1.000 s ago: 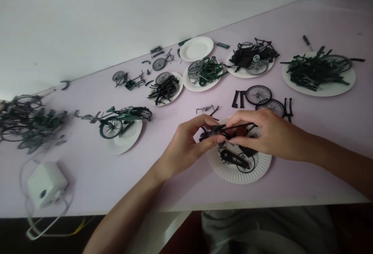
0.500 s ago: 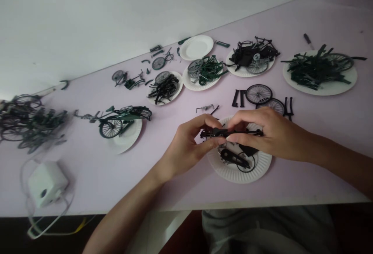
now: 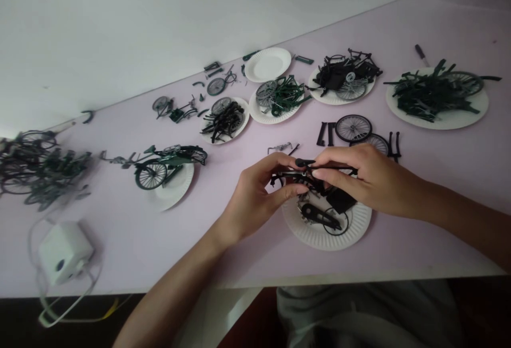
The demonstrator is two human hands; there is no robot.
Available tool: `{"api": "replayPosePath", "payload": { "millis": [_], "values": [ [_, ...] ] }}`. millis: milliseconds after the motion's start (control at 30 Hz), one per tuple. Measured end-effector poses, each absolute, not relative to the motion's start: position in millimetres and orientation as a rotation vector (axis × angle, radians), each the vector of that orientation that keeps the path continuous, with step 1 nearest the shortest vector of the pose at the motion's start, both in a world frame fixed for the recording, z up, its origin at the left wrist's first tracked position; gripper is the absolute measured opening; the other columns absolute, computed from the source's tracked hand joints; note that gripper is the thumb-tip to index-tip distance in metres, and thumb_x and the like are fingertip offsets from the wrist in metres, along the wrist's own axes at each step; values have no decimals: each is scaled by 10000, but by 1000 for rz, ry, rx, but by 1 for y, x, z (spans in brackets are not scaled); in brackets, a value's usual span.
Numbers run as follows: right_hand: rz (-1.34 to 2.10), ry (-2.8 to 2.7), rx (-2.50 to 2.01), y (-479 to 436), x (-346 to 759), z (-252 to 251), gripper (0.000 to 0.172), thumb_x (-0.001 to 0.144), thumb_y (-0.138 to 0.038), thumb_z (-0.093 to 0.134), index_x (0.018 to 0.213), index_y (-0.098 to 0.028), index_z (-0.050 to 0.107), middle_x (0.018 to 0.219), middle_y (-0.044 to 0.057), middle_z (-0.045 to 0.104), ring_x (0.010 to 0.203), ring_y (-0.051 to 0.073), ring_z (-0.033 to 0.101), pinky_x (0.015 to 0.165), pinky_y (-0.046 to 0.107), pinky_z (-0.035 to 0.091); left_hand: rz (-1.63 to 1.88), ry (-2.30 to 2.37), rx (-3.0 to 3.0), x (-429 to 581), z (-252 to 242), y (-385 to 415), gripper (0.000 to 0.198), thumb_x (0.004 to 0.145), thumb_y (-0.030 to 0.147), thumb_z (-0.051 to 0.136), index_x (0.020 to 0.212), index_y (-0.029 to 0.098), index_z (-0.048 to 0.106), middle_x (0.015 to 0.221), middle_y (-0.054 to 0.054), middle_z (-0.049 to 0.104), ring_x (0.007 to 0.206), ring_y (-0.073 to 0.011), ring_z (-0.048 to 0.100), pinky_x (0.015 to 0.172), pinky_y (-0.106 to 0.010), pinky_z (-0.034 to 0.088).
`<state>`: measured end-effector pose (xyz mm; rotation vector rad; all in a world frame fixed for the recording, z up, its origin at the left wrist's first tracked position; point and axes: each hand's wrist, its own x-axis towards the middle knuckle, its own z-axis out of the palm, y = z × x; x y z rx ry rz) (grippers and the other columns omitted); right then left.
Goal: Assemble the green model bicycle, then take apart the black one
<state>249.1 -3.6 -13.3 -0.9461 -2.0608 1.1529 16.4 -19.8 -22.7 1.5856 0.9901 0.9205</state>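
Observation:
Both hands grip a black model bicycle frame (image 3: 301, 177) above a white paper plate (image 3: 293, 232). My left hand (image 3: 259, 193) has thumb and fingers closed around the frame's left end. At the frame's right part, my right hand (image 3: 373, 180) pinches it with thumb and forefinger, and its palm hides some of it. A small black saddle (image 3: 305, 162) sits at the top of the frame, between the fingertips. On the plate below lie a black chain guard (image 3: 317, 215), a thin black ring and small silver parts. A flat black piece (image 3: 341, 200) shows under the right hand.
Behind the hands are black wheels (image 3: 353, 128), thin black bars (image 3: 330, 134) and a silver handlebar (image 3: 280, 147). Plates of parts stand farther back. A green model bicycle (image 3: 170, 164) rests on a plate at left, near a white box (image 3: 66, 252) with cables.
The frame has turned in my hands, so more of its side shows. The saddle now sticks up higher between the fingertips. My left fingers and thumb have spread slightly farther apart.

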Motion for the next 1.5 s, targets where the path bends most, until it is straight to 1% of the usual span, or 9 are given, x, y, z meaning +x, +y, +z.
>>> {"api": "replayPosePath", "payload": {
  "millis": [67, 233, 667, 900, 1100, 1200, 1300, 1400, 1500],
  "values": [
    [1202, -2040, -992, -3, 250, -12, 162, 1009, -307, 606, 1004, -213, 737, 751, -28, 716, 675, 118, 660, 618, 228, 468, 916, 994, 1574, 16, -22, -19, 247, 864, 285, 839, 1039, 209, 682, 976, -21, 699, 896, -140, 639, 819, -245, 519],
    [1266, -2005, -1035, -4, 250, -10, 163, 995, -325, 619, 959, -211, 730, 791, -12, 732, 713, 139, 683, 660, 246, 491, 920, 1038, 1606, 19, -17, -19, 160, 953, 338, 730, 990, 185, 757, 908, -58, 696, 742, -136, 577, 645, -257, 483],
    [1358, -1953, -1048, -2, 249, -11, 172, 979, -330, 628, 937, -198, 731, 793, -2, 737, 736, 153, 693, 692, 263, 504, 951, 988, 1557, 17, -16, -19, 183, 926, 204, 755, 1064, 296, 832, 1012, -71, 686, 955, -168, 601, 765, -267, 502],
    [1475, -1862, -1027, -1, 250, -11, 133, 951, -324, 676, 945, -213, 749, 788, -9, 737, 734, 143, 703, 698, 240, 550, 959, 1043, 1528, 19, -14, -21, 181, 904, 222, 780, 1059, 297, 835, 988, -68, 660, 912, -163, 581, 697, -255, 482],
    [1700, -1741, -1065, 0, 252, -14, 266, 967, -404, 656, 1126, -204, 730, 908, 32, 769, 668, 141, 728, 618, 237, 608, 1039, 1034, 1526, 24, -19, -24, 167, 896, 199, 782, 1026, 283, 843, 989, -65, 654, 933, -161, 615, 742, -247, 532],
    [1762, -1724, -1023, 1, 252, -15, 213, 934, -386, 701, 1032, -201, 743, 874, 28, 772, 699, 148, 724, 624, 235, 623, 1067, 1016, 1517, 28, -24, -26, 169, 895, 194, 781, 1027, 282, 841, 994, -64, 655, 921, -155, 630, 736, -238, 546],
    [1741, -1759, -1053, 1, 252, -12, 186, 902, -377, 740, 914, -191, 737, 848, 17, 771, 597, 114, 664, 536, 206, 570, 1096, 1021, 1570, 32, -25, -30, 176, 898, 174, 776, 1023, 281, 840, 976, -58, 656, 902, -145, 629, 720, -228, 531],
    [1708, -1836, -1081, 2, 253, -8, 171, 901, -358, 741, 922, -188, 751, 853, 10, 772, 486, 70, 574, 440, 186, 457, 1100, 1026, 1620, 34, -23, -33, 202, 904, 157, 769, 1050, 281, 831, 984, -53, 666, 898, -139, 637, 712, -223, 520],
    [1677, -1861, -1055, 2, 254, -5, 170, 908, -353, 727, 926, -188, 766, 836, 14, 771, 466, 69, 544, 418, 195, 417, 1104, 996, 1630, 33, -19, -34, 219, 906, 165, 774, 1080, 286, 823, 1019, -54, 686, 940, -146, 656, 789, -236, 547]
  ]
}}
